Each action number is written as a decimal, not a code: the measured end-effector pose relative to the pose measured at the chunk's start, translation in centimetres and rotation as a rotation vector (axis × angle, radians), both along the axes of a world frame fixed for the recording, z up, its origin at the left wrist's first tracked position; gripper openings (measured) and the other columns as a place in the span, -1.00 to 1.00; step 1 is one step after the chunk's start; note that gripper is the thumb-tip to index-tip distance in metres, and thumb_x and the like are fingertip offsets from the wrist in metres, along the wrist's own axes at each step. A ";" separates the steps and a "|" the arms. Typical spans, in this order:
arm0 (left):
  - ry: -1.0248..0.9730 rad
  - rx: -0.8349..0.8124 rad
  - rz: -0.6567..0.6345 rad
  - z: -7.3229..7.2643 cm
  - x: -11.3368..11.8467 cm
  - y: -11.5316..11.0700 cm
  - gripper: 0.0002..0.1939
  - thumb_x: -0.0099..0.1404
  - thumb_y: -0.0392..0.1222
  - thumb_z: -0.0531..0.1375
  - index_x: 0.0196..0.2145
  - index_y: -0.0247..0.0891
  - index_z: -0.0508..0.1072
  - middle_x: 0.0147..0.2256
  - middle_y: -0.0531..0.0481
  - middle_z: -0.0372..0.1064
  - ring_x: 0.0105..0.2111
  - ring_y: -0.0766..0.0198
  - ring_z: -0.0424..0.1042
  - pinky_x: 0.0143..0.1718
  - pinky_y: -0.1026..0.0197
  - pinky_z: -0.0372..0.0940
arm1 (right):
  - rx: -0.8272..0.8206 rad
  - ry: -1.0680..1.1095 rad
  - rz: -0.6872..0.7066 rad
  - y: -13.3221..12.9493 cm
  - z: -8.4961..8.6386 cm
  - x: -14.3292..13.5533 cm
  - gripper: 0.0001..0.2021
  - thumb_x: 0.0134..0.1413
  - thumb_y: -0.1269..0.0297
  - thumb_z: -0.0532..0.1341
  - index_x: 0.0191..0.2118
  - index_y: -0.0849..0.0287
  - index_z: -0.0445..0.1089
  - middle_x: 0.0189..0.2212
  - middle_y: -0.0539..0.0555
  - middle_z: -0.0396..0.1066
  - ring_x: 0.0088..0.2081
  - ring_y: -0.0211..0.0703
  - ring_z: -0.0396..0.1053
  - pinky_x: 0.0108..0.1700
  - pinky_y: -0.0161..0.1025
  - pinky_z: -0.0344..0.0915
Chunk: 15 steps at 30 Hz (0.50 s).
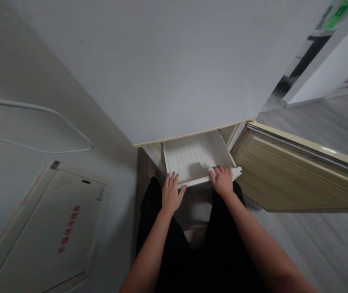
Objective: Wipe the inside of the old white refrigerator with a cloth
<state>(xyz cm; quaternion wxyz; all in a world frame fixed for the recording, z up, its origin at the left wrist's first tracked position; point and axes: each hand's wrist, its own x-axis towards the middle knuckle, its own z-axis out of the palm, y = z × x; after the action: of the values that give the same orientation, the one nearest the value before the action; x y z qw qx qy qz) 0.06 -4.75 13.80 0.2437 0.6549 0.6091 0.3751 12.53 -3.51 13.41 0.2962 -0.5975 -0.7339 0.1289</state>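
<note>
A white drawer [189, 152] with a ribbed floor sticks out of the low compartment of a fridge-like cabinet. Nothing lies inside it, though a shadow falls on its floor. My left hand [171, 193] rests at the drawer's front left corner, fingers stretched out and the thumb apart along the rim. At the front right corner, my right hand [223, 181] is closed over a crumpled white cloth [236, 173], pressing it against the drawer's front edge. One end of the cloth pokes out to the right of my fingers.
An open cabinet door [299, 171] with a ridged inner face swings out to the right. The cabinet's wide white upper front [174, 61] rises ahead. On the left wall are a white cable [39, 108] and a wall box [54, 224] with red lettering. My black-trousered knees flank the drawer.
</note>
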 end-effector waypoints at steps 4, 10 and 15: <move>0.056 0.037 0.021 0.0 0.7 -0.4 -0.49 0.35 0.13 0.23 0.15 -0.14 0.41 0.35 -0.23 0.19 0.44 -0.11 -0.06 0.43 -0.24 -0.12 | -0.032 -0.051 -0.053 0.1 -0.9 -7.1 -0.43 0.40 -0.01 -0.14 0.09 0.15 0.52 0.21 0.27 0.37 0.40 0.11 0.07 0.37 0.27 -0.01; 0.068 0.043 -0.002 0.2 0.4 -0.4 -0.41 0.38 0.17 0.16 0.23 -0.20 0.32 0.36 -0.29 0.15 0.45 -0.08 -0.10 0.43 -0.22 -0.15 | 0.008 -0.110 -0.041 -0.7 -0.7 -9.2 -0.47 0.35 -0.01 -0.01 0.29 0.02 0.37 0.38 0.20 0.15 0.48 0.12 -0.12 0.38 0.33 -0.01; -0.085 0.031 0.068 -0.9 0.1 -0.4 -0.30 0.44 0.24 -0.02 0.35 -0.24 0.12 0.42 -0.29 0.00 0.48 -0.01 -0.25 0.45 -0.19 -0.22 | -0.028 -0.071 0.108 -2.4 -0.7 -3.6 -0.50 0.41 0.22 -0.03 0.39 -0.09 0.20 0.38 0.09 0.15 0.47 0.05 -0.11 0.33 0.27 0.13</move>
<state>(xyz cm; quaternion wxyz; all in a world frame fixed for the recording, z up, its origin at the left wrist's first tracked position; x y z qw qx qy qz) 0.17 -5.17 12.89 0.2462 0.6209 0.6144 0.4200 8.98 -5.94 12.73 0.2540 -0.5653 -0.7733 0.1337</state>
